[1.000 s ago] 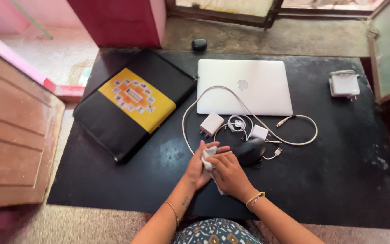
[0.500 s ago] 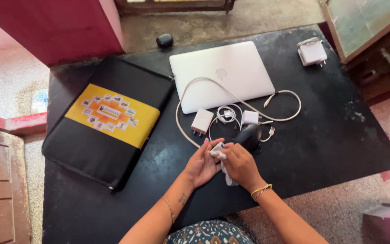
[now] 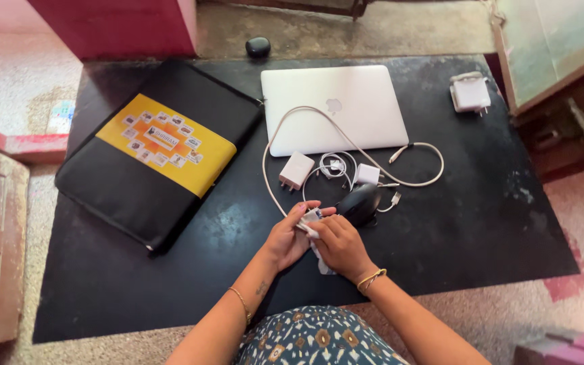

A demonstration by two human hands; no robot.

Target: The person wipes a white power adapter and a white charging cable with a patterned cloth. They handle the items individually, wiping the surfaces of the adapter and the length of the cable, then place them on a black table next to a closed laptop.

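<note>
A: What did we have in our hands then?

B: Both were closed together on a small white cloth (image 3: 311,223), the left hand (image 3: 285,238) cupping it from below and the right hand (image 3: 336,245) pinching it from above, low over the black bench (image 3: 170,270). The black mouse (image 3: 358,203) lay just beside our right fingertips.

A: Had anything shifted over the last second?

B: Mostly our head. The view swung, so the bench sat differently in frame, but the hands kept their grip on the cloth and stayed by the mouse. The cloth looked a little more bunched; we judged the wiping was still under way.

A: And the room around us?

B: Crowded ahead: a white cable (image 3: 346,145) looped off the closed silver laptop (image 3: 332,108), with a white plug adapter (image 3: 295,170) and a smaller white charger (image 3: 368,174) just beyond the mouse. The black sleeve with a yellow panel (image 3: 157,149) filled the left. To the right the bench was open up to its edge, with a white power brick (image 3: 470,92) far off in the corner. The near edge ran close under our wrists.
</note>
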